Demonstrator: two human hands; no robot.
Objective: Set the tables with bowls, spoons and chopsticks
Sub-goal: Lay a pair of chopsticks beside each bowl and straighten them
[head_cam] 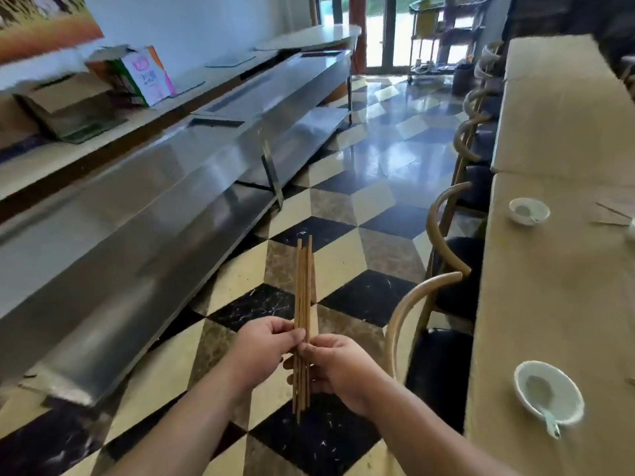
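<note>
Over the checkered floor [343, 207]: a bundle of wooden chopsticks [303, 297] stands upright in both hands, between the steel counter and the row of chairs, well apart from either table.
Left hand [263, 350]: curled thumb and fingertips pinch the bundle near its middle.
Right hand [338, 367]: wrapped round the bundle's lower part, touching the other hand; most of its fingers are hidden behind the sticks.
Stick count: several, overlapping; the exact number cannot be made out.
Near table [549, 286]: tan top along the right side; its far edge is cut off.
Near bowl [549, 393]: white, by the tabletop's left edge at the closest end; a spoon [551, 426] lies in it, handle over the rim.
Far bowl [529, 210]: white, farther along the same edge; what sits inside is blurred.
Laid sticks [613, 211]: thin, at the picture's right border, partly cut off.
Far table [556, 104]: meets the near table's far end, blurred.
Chairs [429, 338]: curved backs, dark seats, along the tables' left edges.
Steel counter [137, 201]: left, smeared by motion.
Cardboard boxes [68, 108]: on the ledge behind it, print unreadable.
</note>
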